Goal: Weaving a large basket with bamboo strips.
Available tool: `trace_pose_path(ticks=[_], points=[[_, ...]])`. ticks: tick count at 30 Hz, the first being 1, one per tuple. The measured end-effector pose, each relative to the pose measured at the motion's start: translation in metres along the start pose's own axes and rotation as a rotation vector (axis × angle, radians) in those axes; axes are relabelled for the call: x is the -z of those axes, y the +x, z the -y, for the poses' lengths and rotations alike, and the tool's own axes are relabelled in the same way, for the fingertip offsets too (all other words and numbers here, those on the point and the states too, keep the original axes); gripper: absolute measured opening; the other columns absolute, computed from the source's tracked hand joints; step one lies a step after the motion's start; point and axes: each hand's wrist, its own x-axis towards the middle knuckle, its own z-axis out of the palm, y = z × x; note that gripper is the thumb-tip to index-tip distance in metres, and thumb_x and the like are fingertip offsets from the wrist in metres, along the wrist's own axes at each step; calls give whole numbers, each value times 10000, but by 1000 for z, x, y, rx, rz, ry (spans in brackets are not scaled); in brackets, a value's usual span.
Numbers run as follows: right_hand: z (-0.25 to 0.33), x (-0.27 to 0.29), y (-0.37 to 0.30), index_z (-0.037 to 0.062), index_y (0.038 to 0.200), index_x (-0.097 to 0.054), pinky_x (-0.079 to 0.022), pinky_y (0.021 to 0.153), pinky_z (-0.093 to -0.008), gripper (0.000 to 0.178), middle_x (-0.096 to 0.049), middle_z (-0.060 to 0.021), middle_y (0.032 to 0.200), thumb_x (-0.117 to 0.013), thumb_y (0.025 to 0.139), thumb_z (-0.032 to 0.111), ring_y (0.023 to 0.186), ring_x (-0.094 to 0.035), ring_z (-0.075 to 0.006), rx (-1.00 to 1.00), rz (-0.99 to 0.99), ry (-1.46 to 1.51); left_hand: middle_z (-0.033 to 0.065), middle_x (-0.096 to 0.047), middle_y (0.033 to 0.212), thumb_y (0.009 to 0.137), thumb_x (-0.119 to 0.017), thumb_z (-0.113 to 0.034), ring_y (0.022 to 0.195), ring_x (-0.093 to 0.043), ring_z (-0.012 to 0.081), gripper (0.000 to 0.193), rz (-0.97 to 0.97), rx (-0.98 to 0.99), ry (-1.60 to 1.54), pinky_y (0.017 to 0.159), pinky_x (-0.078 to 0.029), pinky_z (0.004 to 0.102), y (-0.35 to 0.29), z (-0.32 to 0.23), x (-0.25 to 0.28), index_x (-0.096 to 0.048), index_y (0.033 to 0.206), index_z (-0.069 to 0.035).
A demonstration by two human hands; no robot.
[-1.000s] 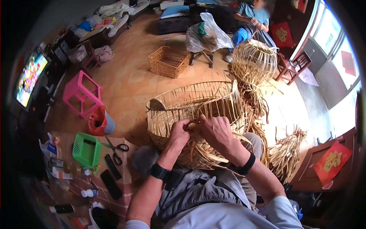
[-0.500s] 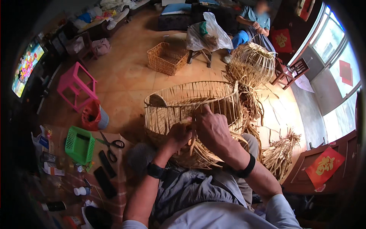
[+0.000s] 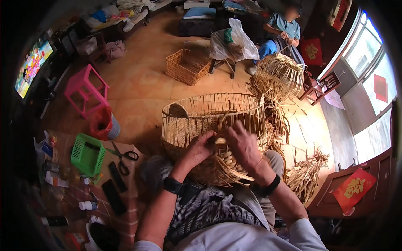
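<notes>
A half-woven straw basket [image 3: 201, 121] rests on my lap, its open upright ribs pointing away from me. My left hand [image 3: 197, 149] presses on the woven band at the near rim, thumb against the ribs. My right hand [image 3: 244, 147] pinches a flat straw strand [image 3: 220, 141] between the ribs, just right of the left hand. Loose strands [image 3: 234, 169] hang from the weave below both hands. A black band sits on each wrist.
Another person [image 3: 281, 31] sits at the back working a second round basket frame [image 3: 279, 73]. A finished rectangular basket [image 3: 186, 66], pink stool [image 3: 86, 90], straw bundle [image 3: 307, 171], green basket [image 3: 87, 154], scissors [image 3: 124, 157] and remotes lie around.
My right hand drew back from the ribs toward me and lowered onto the woven band. The left hand shifted slightly right along the rim. The view tilted a little.
</notes>
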Motion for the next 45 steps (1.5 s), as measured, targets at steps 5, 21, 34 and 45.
trace_pose_path(ticks=[5,21,34,45], points=[[-9,16,9,96,1111,-627,-547,615,-398,277,-579,-76,1059,-705,848,62,831,-690,-264,-34,-314,-23,127,-714,999,871,-674,-45,952,-680,185,294,23,30,204,846,-524,330,0,-10,3,-638,1163,-44],[-78,48,-17,88,759,-615,-463,546,-400,310,-602,-82,698,-745,890,337,649,-643,-293,-214,-399,-178,70,-653,1066,901,-720,-101,1007,-611,165,368,56,13,172,920,-498,297,-5,-22,4,-621,1242,-5],[-84,42,-1,102,970,-689,-554,639,-357,180,-716,-35,966,-678,822,1,761,-706,-279,-185,-651,-127,108,-669,1003,905,-683,-116,963,-645,219,294,21,-7,122,899,-517,337,-3,-5,1,-627,1178,-23],[-119,64,-40,83,1099,-658,-536,606,-391,227,-687,-67,1031,-683,905,197,750,-702,-296,-76,-18,-306,66,-689,1020,953,-648,-100,979,-635,139,226,37,-113,128,897,-513,313,-4,-12,4,-658,1165,-25]])
